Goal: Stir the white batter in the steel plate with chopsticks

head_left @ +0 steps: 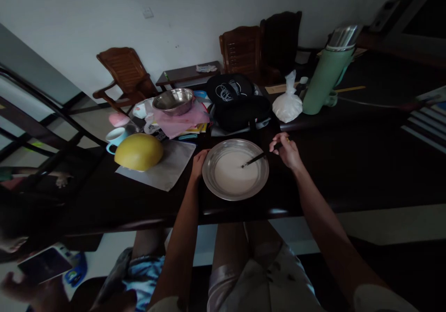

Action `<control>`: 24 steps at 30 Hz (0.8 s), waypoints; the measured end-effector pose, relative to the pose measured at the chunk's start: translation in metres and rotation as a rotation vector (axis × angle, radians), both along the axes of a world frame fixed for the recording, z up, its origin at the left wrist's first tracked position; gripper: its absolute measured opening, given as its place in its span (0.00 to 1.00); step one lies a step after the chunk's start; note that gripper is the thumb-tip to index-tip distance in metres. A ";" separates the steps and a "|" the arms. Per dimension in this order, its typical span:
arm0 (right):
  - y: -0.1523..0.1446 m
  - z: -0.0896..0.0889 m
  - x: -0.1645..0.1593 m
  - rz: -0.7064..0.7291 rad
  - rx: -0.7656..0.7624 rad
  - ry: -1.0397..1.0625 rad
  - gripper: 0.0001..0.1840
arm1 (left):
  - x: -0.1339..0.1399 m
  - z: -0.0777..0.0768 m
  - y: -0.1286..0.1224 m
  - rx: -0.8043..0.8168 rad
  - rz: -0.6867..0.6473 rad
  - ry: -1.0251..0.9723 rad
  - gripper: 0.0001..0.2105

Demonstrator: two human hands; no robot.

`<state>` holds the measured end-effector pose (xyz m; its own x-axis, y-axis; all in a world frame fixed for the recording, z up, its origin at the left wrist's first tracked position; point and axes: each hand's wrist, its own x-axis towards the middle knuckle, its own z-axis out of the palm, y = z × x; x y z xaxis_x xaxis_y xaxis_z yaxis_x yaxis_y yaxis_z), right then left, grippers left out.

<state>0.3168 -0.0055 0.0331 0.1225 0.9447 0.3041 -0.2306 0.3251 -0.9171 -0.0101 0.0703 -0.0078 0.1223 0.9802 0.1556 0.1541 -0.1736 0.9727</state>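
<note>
A wide metal bowl [206, 178] of milky white liquid [234, 175] rests on the dark table in front of me. At its left rim, my left hand [200, 162] grips the edge, with some fingers hidden by the bowl's side. My right hand [286, 150] is closed around black chopsticks [257, 158], held slanting over the right rim with their tips in the liquid. Just beyond that hand, a knotted clear plastic bag of white powder [287, 106] stands near a green thermos [320, 82] with a metal cap.
Left of the bowl, a yellow pomelo [139, 152] sits on a grey sheet [170, 168] beside a light blue mug [116, 137]. Behind are a smaller metal bowl [173, 102] on pink plastic and a black case [240, 105]. Another person holding a phone [45, 264] is at lower left.
</note>
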 end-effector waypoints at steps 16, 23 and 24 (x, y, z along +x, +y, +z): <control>0.000 -0.004 0.002 0.036 -0.099 -0.042 0.20 | 0.001 0.003 -0.002 0.003 0.012 0.029 0.23; -0.003 0.001 -0.004 0.018 0.007 -0.314 0.19 | 0.001 0.004 -0.002 0.012 0.019 0.042 0.24; -0.002 0.001 0.000 -0.040 -0.008 -0.286 0.19 | 0.001 0.003 -0.002 0.003 0.018 0.038 0.24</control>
<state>0.3164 -0.0075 0.0337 0.0701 0.9433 0.3243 0.0505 0.3213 -0.9456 -0.0088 0.0683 -0.0044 0.1103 0.9819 0.1540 0.1943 -0.1733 0.9655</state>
